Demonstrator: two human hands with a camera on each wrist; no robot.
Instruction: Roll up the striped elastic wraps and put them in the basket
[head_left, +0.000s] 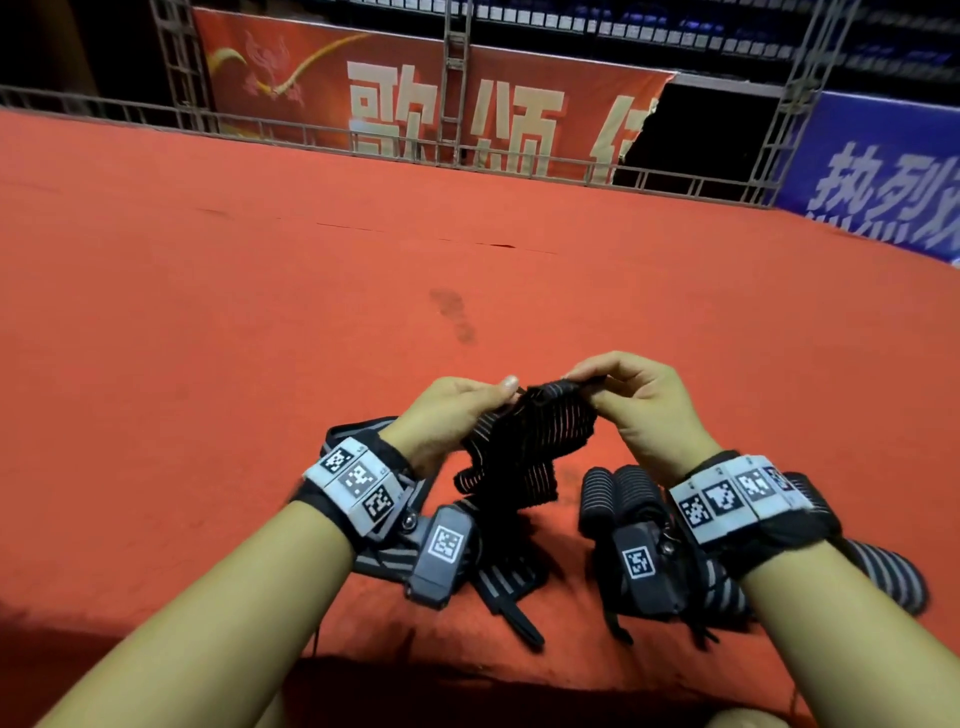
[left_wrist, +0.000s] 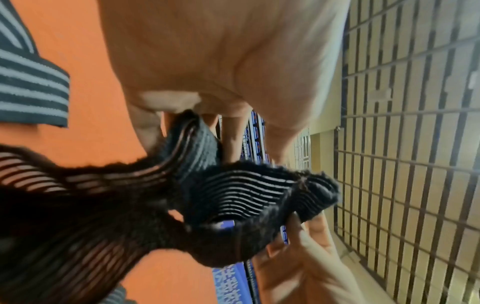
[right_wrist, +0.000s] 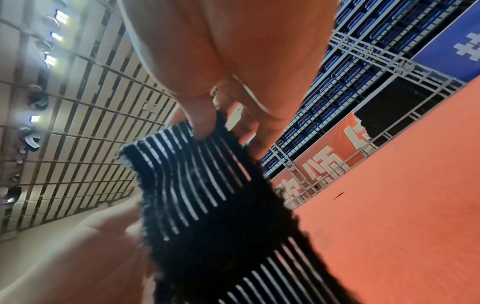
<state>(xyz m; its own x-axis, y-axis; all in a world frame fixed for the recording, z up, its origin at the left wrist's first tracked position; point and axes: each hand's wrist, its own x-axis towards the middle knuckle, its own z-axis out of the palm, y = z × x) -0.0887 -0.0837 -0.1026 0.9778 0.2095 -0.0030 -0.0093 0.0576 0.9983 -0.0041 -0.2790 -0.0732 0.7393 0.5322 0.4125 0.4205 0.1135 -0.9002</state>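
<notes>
The left hand (head_left: 447, 410) and the right hand (head_left: 634, 400) both pinch the top end of one striped wrap (head_left: 524, 447), thumb against fingers, holding it up above the red carpet (head_left: 260, 312). The rest of the wrap hangs crumpled and folded between the wrists. In the right wrist view the thumb presses the wrap's end edge; in the left wrist view that end looks curled over, perhaps the first turn of a roll.

On the carpet below lie more wraps: two rolled wraps (head_left: 618, 493) just beside the right wrist, another roll (head_left: 883, 571) further right, and loose wraps (head_left: 498, 577) under the left wrist. No basket shows in any view.

The step seems to be starting the roll. It would go best if the end is squared first, so the edges line up, then turned over tightly with both thumbs while the hanging part is shaken straight. A twisted tail would likely give a lopsided roll that springs open.
</notes>
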